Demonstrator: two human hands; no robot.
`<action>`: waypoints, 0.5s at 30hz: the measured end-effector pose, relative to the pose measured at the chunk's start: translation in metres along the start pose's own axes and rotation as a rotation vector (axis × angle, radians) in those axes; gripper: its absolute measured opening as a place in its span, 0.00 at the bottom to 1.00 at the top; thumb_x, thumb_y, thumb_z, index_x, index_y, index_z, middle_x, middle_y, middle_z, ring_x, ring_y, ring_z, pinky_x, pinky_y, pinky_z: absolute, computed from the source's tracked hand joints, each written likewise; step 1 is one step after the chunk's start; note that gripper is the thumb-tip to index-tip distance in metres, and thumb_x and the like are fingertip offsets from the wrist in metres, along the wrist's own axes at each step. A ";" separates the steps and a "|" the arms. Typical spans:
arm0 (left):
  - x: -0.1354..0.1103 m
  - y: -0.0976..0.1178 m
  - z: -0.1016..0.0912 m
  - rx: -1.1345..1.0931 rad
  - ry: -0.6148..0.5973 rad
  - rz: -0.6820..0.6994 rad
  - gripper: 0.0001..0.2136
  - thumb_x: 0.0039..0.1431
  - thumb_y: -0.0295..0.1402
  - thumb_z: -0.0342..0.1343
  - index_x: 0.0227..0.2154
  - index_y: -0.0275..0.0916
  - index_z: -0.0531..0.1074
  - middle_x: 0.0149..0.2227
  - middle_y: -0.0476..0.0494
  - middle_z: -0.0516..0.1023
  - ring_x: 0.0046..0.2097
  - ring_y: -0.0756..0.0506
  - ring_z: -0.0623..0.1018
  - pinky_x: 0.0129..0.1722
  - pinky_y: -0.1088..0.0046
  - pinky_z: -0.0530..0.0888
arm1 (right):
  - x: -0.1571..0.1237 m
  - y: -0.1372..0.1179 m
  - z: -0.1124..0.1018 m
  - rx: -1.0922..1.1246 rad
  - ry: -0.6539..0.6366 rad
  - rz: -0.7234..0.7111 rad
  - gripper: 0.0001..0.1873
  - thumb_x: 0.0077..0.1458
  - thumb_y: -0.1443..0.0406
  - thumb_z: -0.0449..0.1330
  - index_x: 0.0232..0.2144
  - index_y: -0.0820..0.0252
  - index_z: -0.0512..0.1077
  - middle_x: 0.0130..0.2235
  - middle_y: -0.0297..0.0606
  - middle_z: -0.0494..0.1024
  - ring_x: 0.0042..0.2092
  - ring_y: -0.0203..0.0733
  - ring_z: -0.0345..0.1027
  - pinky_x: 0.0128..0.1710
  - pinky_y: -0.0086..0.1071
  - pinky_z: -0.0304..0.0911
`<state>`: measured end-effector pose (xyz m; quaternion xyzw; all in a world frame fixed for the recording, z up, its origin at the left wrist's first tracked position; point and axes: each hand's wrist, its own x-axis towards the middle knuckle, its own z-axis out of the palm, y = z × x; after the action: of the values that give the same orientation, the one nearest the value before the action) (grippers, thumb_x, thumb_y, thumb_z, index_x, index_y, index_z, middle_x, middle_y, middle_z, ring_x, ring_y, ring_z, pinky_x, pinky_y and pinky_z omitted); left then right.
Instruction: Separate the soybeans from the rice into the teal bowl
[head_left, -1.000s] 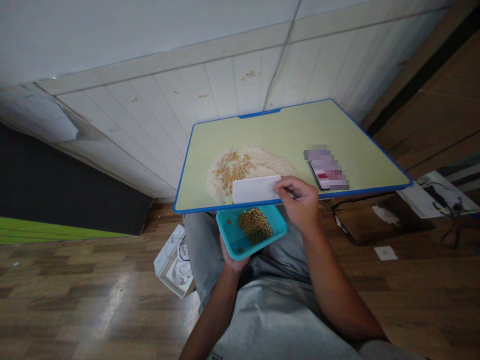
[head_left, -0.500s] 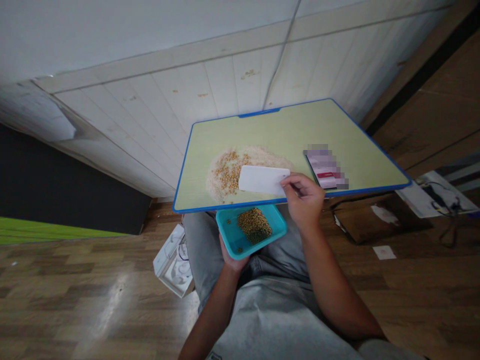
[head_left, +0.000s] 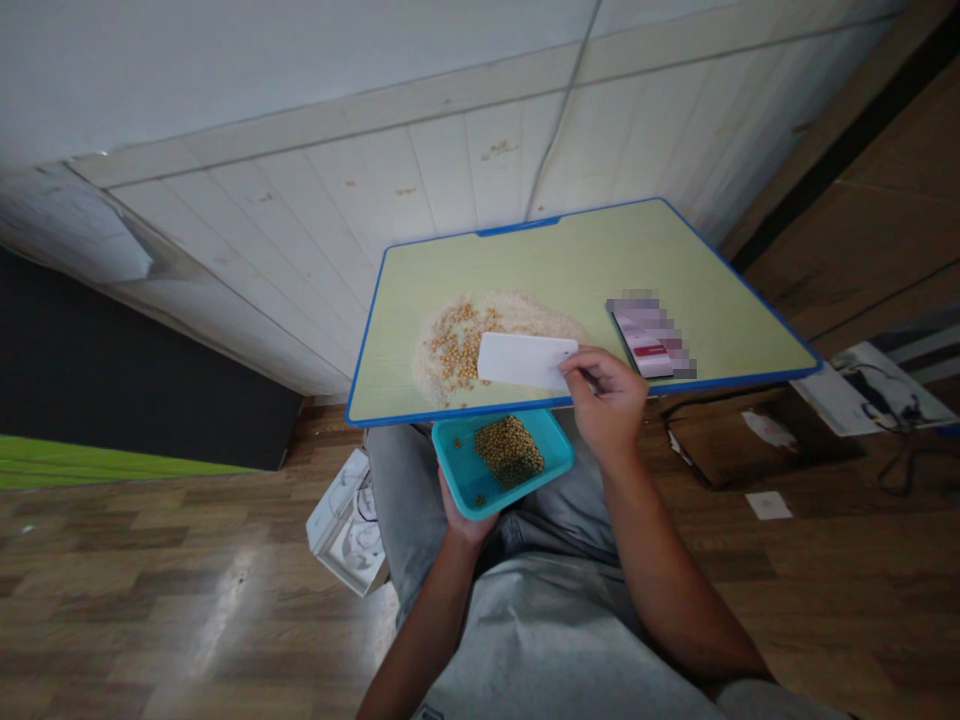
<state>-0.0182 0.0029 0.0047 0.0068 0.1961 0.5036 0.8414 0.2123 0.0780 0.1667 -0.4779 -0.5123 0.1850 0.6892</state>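
My right hand (head_left: 606, 400) pinches a white flat card (head_left: 525, 361) by its right end and holds it over a pile of white rice mixed with yellow beans (head_left: 465, 340) on a green table with a blue rim (head_left: 697, 260). My left hand (head_left: 459, 520) grips a teal tray (head_left: 465, 475) from underneath, just below the table's near edge. A heap of yellow beans (head_left: 510, 450) lies in the tray.
A phone (head_left: 651, 338) lies on the table to the right of my right hand. A white box (head_left: 349, 520) sits on the wooden floor by my left knee. Papers (head_left: 877, 390) and a dark mat (head_left: 742, 440) lie on the floor at the right.
My right hand has lifted the card from the table's near edge up and a little rightward onto the rice pile. The tray and my left hand stay put.
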 end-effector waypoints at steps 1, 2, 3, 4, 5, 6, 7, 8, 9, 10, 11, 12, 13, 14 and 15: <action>0.000 0.000 -0.002 -0.001 -0.002 0.001 0.38 0.80 0.63 0.37 0.71 0.49 0.82 0.83 0.46 0.70 0.89 0.34 0.54 0.88 0.41 0.47 | 0.000 0.000 0.000 0.011 -0.010 -0.001 0.08 0.63 0.68 0.67 0.32 0.51 0.84 0.39 0.36 0.90 0.43 0.45 0.87 0.44 0.37 0.81; 0.001 0.000 -0.005 -0.002 -0.003 0.004 0.37 0.80 0.62 0.37 0.71 0.49 0.82 0.82 0.47 0.71 0.89 0.34 0.54 0.88 0.41 0.47 | 0.000 0.000 0.001 0.023 -0.015 -0.004 0.08 0.63 0.68 0.67 0.33 0.51 0.84 0.39 0.35 0.90 0.42 0.44 0.87 0.44 0.36 0.81; 0.001 0.000 -0.007 -0.003 -0.005 0.006 0.37 0.80 0.62 0.37 0.71 0.49 0.81 0.82 0.48 0.71 0.88 0.34 0.55 0.88 0.41 0.47 | -0.001 0.000 0.001 0.034 -0.017 -0.008 0.08 0.63 0.69 0.67 0.33 0.52 0.84 0.39 0.35 0.90 0.42 0.44 0.87 0.43 0.36 0.80; 0.002 0.000 -0.009 -0.004 -0.006 0.009 0.37 0.81 0.62 0.38 0.71 0.49 0.81 0.82 0.48 0.71 0.88 0.34 0.55 0.88 0.41 0.47 | -0.001 0.000 0.002 0.043 -0.014 -0.014 0.09 0.63 0.69 0.67 0.33 0.52 0.84 0.39 0.35 0.90 0.42 0.43 0.87 0.43 0.35 0.80; 0.003 0.000 -0.011 -0.005 -0.008 0.012 0.37 0.81 0.62 0.38 0.72 0.49 0.80 0.83 0.48 0.70 0.88 0.34 0.55 0.88 0.41 0.47 | -0.001 -0.001 0.002 0.049 -0.010 -0.021 0.09 0.63 0.70 0.66 0.33 0.52 0.84 0.39 0.35 0.90 0.42 0.43 0.87 0.43 0.35 0.79; 0.004 -0.001 -0.014 -0.006 -0.011 0.015 0.37 0.81 0.62 0.38 0.73 0.49 0.80 0.83 0.48 0.69 0.89 0.34 0.54 0.88 0.41 0.46 | -0.001 -0.001 0.003 0.051 -0.009 -0.029 0.09 0.63 0.70 0.66 0.33 0.52 0.84 0.39 0.35 0.90 0.42 0.43 0.87 0.43 0.35 0.79; 0.004 -0.001 -0.016 -0.006 -0.013 0.017 0.37 0.80 0.62 0.37 0.73 0.50 0.79 0.84 0.48 0.68 0.89 0.34 0.53 0.88 0.40 0.46 | -0.001 -0.001 0.004 0.051 -0.011 -0.035 0.09 0.63 0.70 0.66 0.33 0.52 0.84 0.39 0.35 0.89 0.42 0.43 0.86 0.43 0.35 0.79; 0.005 -0.002 -0.017 -0.006 -0.016 0.020 0.37 0.80 0.63 0.37 0.74 0.50 0.78 0.84 0.47 0.67 0.89 0.34 0.52 0.88 0.39 0.45 | -0.001 -0.001 0.004 0.049 -0.013 -0.040 0.09 0.62 0.70 0.66 0.33 0.52 0.84 0.38 0.34 0.89 0.42 0.42 0.86 0.43 0.35 0.79; 0.005 -0.003 -0.019 -0.006 -0.019 0.022 0.38 0.80 0.63 0.37 0.75 0.50 0.77 0.85 0.47 0.66 0.89 0.35 0.51 0.88 0.39 0.45 | -0.002 -0.001 0.005 0.045 -0.016 -0.043 0.09 0.62 0.70 0.66 0.33 0.52 0.84 0.38 0.34 0.90 0.41 0.42 0.87 0.43 0.35 0.79; 0.006 -0.003 -0.020 -0.005 -0.021 0.024 0.38 0.80 0.63 0.38 0.75 0.50 0.77 0.85 0.47 0.66 0.89 0.35 0.51 0.88 0.39 0.44 | -0.002 -0.001 0.005 0.041 -0.021 -0.044 0.09 0.62 0.70 0.66 0.32 0.52 0.84 0.38 0.34 0.90 0.42 0.43 0.87 0.43 0.35 0.80; 0.006 -0.004 -0.020 -0.003 -0.022 0.025 0.38 0.80 0.63 0.38 0.75 0.50 0.77 0.84 0.47 0.67 0.89 0.35 0.51 0.88 0.39 0.44 | -0.002 -0.002 0.006 0.036 -0.025 -0.042 0.09 0.62 0.70 0.66 0.32 0.52 0.85 0.38 0.35 0.90 0.42 0.43 0.87 0.44 0.35 0.80; 0.006 -0.004 -0.020 -0.002 -0.022 0.025 0.38 0.80 0.63 0.38 0.74 0.50 0.78 0.84 0.46 0.68 0.89 0.35 0.51 0.88 0.39 0.44 | -0.002 -0.002 0.007 0.031 -0.029 -0.039 0.09 0.62 0.70 0.66 0.32 0.52 0.85 0.39 0.35 0.90 0.42 0.43 0.87 0.44 0.36 0.81; 0.006 -0.004 -0.020 0.000 -0.022 0.024 0.38 0.80 0.63 0.37 0.73 0.50 0.79 0.83 0.46 0.69 0.89 0.35 0.52 0.88 0.40 0.45 | -0.002 -0.002 0.007 0.028 -0.033 -0.037 0.09 0.62 0.70 0.66 0.32 0.52 0.85 0.39 0.35 0.90 0.42 0.43 0.87 0.44 0.36 0.81; 0.006 -0.005 -0.019 0.001 -0.021 0.023 0.38 0.80 0.64 0.37 0.73 0.49 0.79 0.83 0.46 0.70 0.89 0.34 0.53 0.88 0.39 0.45 | -0.002 -0.002 0.007 0.028 -0.039 -0.035 0.10 0.62 0.70 0.66 0.32 0.52 0.85 0.39 0.35 0.90 0.42 0.44 0.87 0.44 0.36 0.81; 0.006 -0.005 -0.017 0.002 -0.020 0.023 0.39 0.80 0.64 0.37 0.73 0.49 0.80 0.82 0.45 0.71 0.89 0.34 0.54 0.88 0.39 0.46 | -0.002 -0.002 0.008 0.030 -0.046 -0.035 0.10 0.62 0.70 0.66 0.32 0.51 0.85 0.39 0.35 0.90 0.42 0.44 0.87 0.44 0.36 0.82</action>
<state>-0.0174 0.0022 -0.0144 0.0149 0.1882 0.5127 0.8375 0.2042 0.0788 0.1676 -0.4541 -0.5333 0.1913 0.6875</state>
